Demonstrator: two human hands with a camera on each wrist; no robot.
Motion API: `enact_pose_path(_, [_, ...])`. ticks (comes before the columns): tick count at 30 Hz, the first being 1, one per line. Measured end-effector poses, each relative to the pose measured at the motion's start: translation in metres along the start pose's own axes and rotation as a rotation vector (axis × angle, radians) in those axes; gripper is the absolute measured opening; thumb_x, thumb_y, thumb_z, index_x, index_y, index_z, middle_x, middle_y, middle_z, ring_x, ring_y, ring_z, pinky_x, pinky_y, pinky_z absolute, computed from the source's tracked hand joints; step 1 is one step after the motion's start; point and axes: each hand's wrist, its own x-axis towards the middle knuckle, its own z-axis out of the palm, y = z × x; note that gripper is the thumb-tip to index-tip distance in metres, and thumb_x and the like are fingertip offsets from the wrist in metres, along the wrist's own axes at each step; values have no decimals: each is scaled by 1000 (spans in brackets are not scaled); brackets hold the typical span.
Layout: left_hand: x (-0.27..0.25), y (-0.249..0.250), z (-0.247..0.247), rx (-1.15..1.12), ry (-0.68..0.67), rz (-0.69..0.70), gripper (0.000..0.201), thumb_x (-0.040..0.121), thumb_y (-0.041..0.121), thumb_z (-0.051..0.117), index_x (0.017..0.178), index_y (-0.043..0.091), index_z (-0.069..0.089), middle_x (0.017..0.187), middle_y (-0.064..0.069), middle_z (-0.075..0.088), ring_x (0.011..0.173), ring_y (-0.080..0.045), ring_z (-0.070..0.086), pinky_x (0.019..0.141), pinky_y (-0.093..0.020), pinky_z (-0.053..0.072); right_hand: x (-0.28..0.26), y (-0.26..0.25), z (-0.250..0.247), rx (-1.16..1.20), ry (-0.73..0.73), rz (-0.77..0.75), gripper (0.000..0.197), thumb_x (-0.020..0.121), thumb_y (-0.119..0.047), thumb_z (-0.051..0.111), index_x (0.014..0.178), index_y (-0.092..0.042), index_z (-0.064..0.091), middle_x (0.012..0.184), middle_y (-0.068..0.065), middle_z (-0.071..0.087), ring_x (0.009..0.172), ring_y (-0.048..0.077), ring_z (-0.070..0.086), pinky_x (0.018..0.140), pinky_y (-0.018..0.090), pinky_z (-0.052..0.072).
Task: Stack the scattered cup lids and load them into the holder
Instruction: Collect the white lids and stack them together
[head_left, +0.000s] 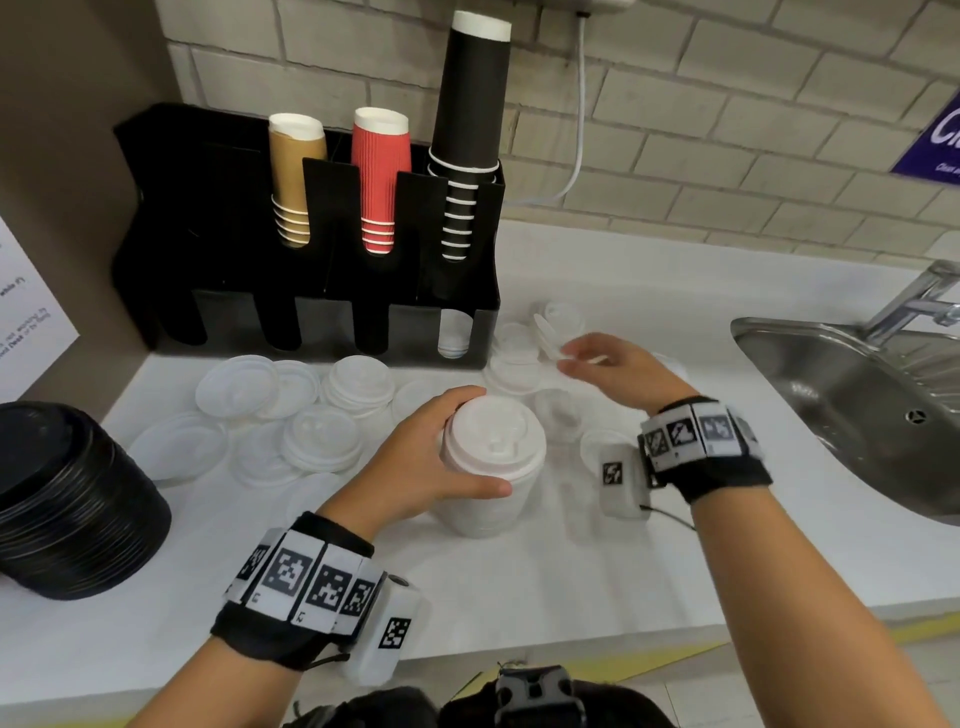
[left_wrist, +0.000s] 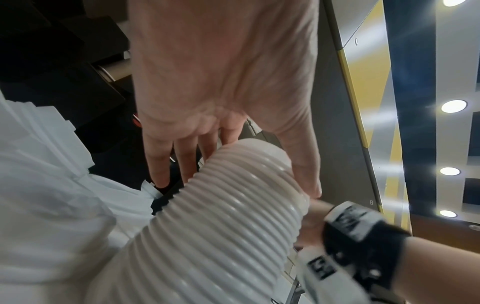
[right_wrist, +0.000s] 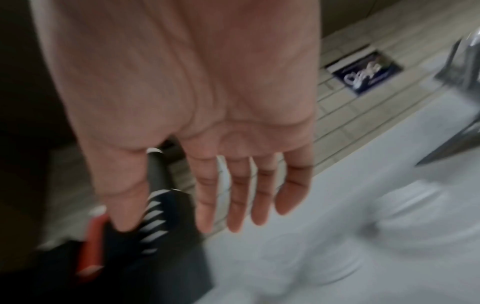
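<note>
Blurring right hand; lids beyond indistinct.

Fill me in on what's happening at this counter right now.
A person is gathering white cup lids. Their left hand grips a tall stack of white lids standing on the counter. Their right hand, open and holding nothing, reaches toward loose lids near the black holder. More scattered lids lie in front of the holder, whose rightmost front slot already shows some lids.
</note>
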Motion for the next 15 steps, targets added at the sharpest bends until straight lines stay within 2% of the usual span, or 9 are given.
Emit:
enact_pose_path(3, [0,1,-2,6,-3,-2,78,60,31,92,121,49,48,123,28,54,115,12,48,89,-6,39,36,48,-17,-483,-25,332,57,92,-42,59,136,-8,48,141,12,48,130,30,44,105,35,37])
enact_pose_path(4, [0,1,-2,8,-3,-2,77,60,30,92,119,51,48,122,29,54,114,14,48,88,-5,39,41,62,-19,-597,-17,389,62,91,-44,59,139,-7,44,144,16,43,132,34,42,107,38,36])
enact_pose_path(6, [0,1,-2,11,-5,-2,75,60,30,93,116,52,48,119,32,55,112,16,48,87,-3,39,43,83,-22,-675,4,486,69,86,-47,62,140,-10,41,143,20,39,130,39,39,105,43,36])
enact_pose_path(9, [0,-1,-3,16,-7,-8,76,59,30,93,118,50,49,115,35,55,112,14,48,89,-4,38,41,94,-21,-701,9,535,71,81,-50,66,138,-14,42,140,18,36,129,40,36,103,46,36])
enact_pose_path(12, [0,-1,-2,16,-10,-4,75,60,29,93,118,49,49,114,38,54,111,15,48,87,-1,38,42,91,-18,-727,-3,510,59,80,-53,67,126,-18,55,139,17,32,126,40,36,106,43,35])
enact_pose_path(15, [0,-1,-2,17,-10,6,75,60,26,93,117,49,49,113,40,53,109,18,48,85,2,36,42,89,-15,-678,-21,449,50,81,-49,69,117,-15,61,133,15,40,120,36,45,101,38,41])
